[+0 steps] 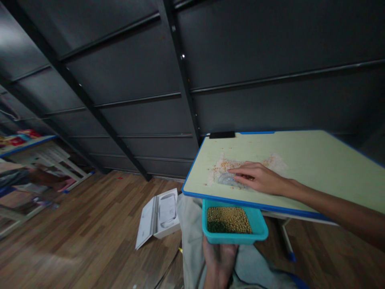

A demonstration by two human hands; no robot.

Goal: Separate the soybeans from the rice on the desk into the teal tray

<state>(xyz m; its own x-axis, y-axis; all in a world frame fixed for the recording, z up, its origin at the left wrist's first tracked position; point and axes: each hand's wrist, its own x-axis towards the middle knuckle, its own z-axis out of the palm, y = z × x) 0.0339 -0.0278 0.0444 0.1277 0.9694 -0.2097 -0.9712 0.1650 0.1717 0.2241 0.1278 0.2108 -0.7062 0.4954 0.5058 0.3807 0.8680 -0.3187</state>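
Observation:
My left hand (221,255) supports a turquoise plastic tray (258,233) from below, just under the front edge of the table. Inside the tray are yellowish soybeans (231,216), with a patch of dark green beans (215,227) in the near left corner. On the tabletop, my right hand (255,176) has its fingers and thumb closed on a clear plastic protractor (226,179), which lies nearly flat. Orange-yellow split grains (226,163) and pale rice-like grains (276,161) are spread around that hand. Its palm side is hidden.
The pale green table (313,160) has a blue rim; a black flat object (221,135) sits at its back left. An opened white box (159,214) lies on the wooden floor (99,224). Another person's leg (45,178) shows beneath a second table at left. Dark wall panels stand behind.

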